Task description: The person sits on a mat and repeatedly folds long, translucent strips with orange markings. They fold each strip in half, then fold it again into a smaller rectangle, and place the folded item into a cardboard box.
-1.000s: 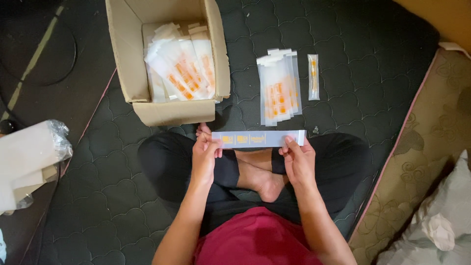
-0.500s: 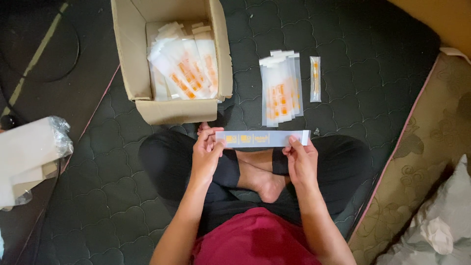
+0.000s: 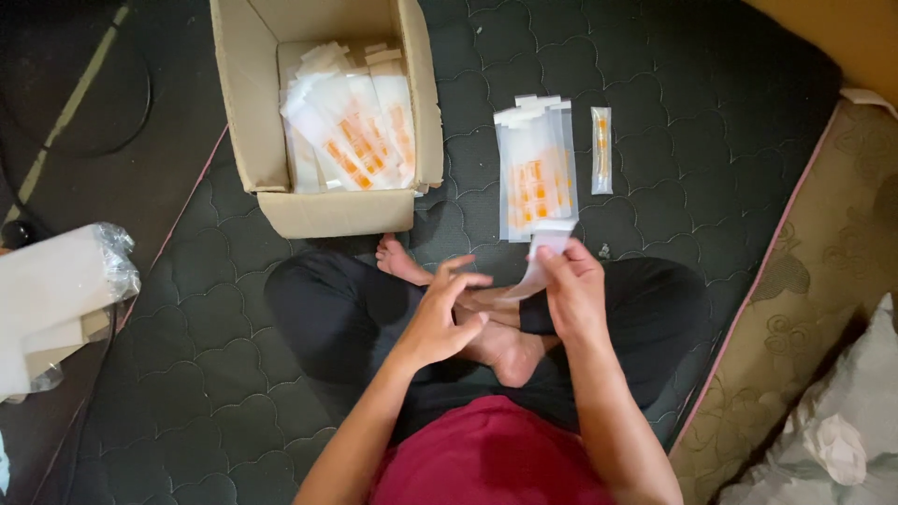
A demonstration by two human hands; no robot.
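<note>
I sit cross-legged on a dark quilted mat (image 3: pixel 711 122). My right hand (image 3: pixel 572 290) pinches a white plastic sleeve (image 3: pixel 543 254) that hangs down from my fingertips over my lap. My left hand (image 3: pixel 440 318) is beside it with its fingers spread, holding nothing. Just beyond my hands lies a stack of clear packets with orange print (image 3: pixel 535 168). A single narrow packet (image 3: pixel 601 150) lies to the right of that stack.
An open cardboard box (image 3: pixel 245 122) with several more orange-printed packets stands at the upper left. A plastic-wrapped white bundle (image 3: pixel 56 299) lies at the left edge. A beige patterned mattress (image 3: pixel 804 318) and a crumpled white cloth (image 3: pixel 832 440) border the right side.
Earlier both hands held the long sleeve stretched level between them. My left hand has let go and opened, and the sleeve now hangs from my right hand alone.
</note>
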